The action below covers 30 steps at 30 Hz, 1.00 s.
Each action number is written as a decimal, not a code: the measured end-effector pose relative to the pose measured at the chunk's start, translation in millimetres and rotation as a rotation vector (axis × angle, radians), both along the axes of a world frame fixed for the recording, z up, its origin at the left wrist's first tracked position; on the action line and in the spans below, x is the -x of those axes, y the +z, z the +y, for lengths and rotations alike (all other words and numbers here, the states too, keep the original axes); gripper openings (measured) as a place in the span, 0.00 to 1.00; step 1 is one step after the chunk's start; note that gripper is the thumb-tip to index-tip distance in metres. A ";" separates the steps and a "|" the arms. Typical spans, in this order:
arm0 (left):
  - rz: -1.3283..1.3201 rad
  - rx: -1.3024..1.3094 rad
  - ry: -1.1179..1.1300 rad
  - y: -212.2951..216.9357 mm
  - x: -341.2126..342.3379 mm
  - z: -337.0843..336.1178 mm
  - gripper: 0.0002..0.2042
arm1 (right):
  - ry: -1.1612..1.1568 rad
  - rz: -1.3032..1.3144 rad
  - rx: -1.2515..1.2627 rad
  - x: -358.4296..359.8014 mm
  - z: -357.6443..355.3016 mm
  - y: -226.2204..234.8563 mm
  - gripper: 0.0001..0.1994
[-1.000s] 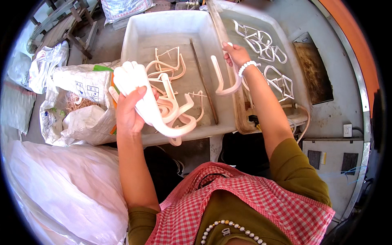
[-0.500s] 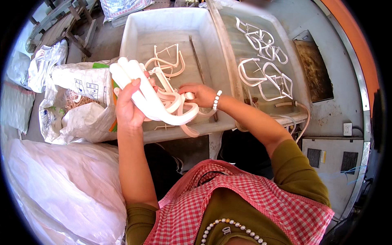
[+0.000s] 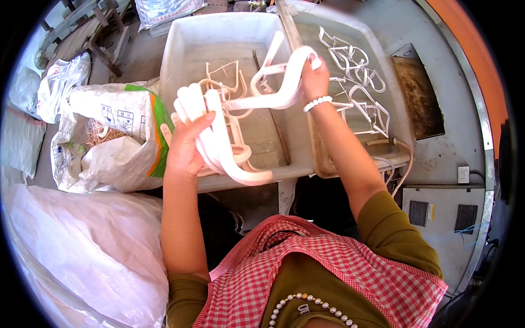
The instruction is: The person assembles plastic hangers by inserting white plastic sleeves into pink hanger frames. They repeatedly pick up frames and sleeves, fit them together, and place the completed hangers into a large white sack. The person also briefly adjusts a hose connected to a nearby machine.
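Gathered in my left hand [image 3: 187,147] is a bundle of white curved plastic parts [image 3: 219,143], with the thumb across them and their rounded ends pointing up. A bent lower end curls out to the right. My right hand [image 3: 315,79], with a white bead bracelet at the wrist, grips the upper end of another white curved plastic part [image 3: 284,90]. That part has a crossbar and a thin upright arm. Its other end reaches the bundle; whether they touch I cannot tell. More pale parts [image 3: 243,82] lie behind, in the white tub [image 3: 227,24].
A second tub [image 3: 358,41] at right holds several looped white parts [image 3: 350,57] in water. A dark stick [image 3: 278,136] leans inside the left tub. A woven sack [image 3: 115,109] with thin scraps stands at left, above a large plastic bag [image 3: 87,246]. A hose [image 3: 407,158] hangs at right.
My right hand has moved up and right, drawing one curved part away from the bundle. My left hand has shifted slightly right and down with the rest.
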<state>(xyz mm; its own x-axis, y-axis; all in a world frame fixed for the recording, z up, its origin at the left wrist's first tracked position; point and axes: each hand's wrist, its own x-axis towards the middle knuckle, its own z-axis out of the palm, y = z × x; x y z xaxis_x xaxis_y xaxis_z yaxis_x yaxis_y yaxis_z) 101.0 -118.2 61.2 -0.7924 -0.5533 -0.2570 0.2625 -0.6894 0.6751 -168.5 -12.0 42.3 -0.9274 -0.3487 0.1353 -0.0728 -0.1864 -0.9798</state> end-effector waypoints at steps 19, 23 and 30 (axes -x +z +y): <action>0.125 -0.033 0.082 7.0 -7.6 -7.8 0.21 | 0.070 -0.503 -0.342 11.7 20.2 -91.8 0.15; 0.179 -0.036 0.110 3.8 -12.5 -9.3 0.21 | 0.209 -0.333 -0.482 -4.6 13.0 -72.0 0.22; 0.154 -0.038 0.102 5.1 -10.7 -9.0 0.21 | 0.531 -0.262 -0.356 -22.4 2.4 -14.8 0.09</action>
